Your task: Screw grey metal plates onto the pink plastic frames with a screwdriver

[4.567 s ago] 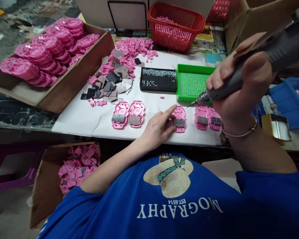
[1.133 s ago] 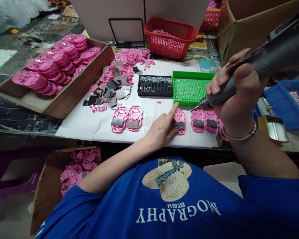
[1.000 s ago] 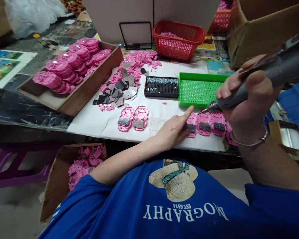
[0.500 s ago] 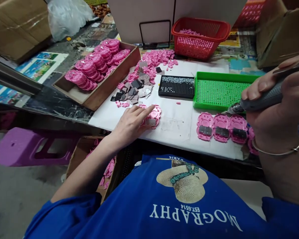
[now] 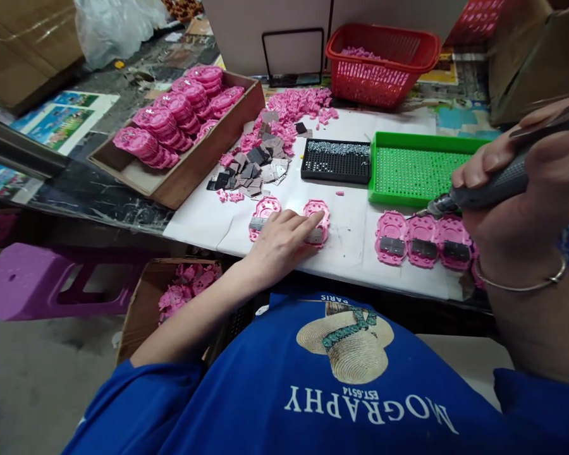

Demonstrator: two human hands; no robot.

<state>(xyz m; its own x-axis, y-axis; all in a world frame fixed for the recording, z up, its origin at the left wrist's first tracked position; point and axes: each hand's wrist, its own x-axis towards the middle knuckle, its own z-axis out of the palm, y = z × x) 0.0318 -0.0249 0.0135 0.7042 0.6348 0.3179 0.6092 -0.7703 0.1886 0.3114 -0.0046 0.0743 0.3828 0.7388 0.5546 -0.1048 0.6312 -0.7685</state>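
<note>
My left hand [image 5: 282,243] is loosely open, fingers on the pink oval plastic casing with a grey plate [image 5: 317,215], in front and left of the green perforated plastic tray [image 5: 417,170]. My right hand [image 5: 502,189] is closed around the dark grey power screwdriver [image 5: 509,179], its tip by the row of pink casings [image 5: 422,230] just before that tray.

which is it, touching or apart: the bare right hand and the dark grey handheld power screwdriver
Touching. The head view shows the right hand gripping the screwdriver, fingers and thumb around its body.
</note>
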